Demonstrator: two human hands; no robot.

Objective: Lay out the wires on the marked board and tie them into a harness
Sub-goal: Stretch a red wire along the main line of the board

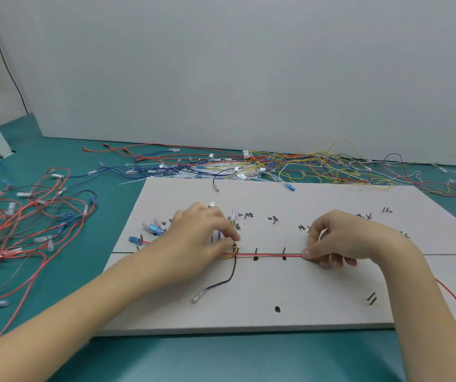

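While I look down, the marked board (290,296) lies flat on the green bench (221,359). My right hand (342,238) pinches the red wires (271,255) stretched along the board's black line. My left hand (202,232) pinches the bunch where a black wire (228,277) drops away. Loose red wires (28,221) lie far left, and a colourful wire pile (304,164) sits behind the board.

Marked board (290,293) on table (105,166), wire piles (25,230) left and behind
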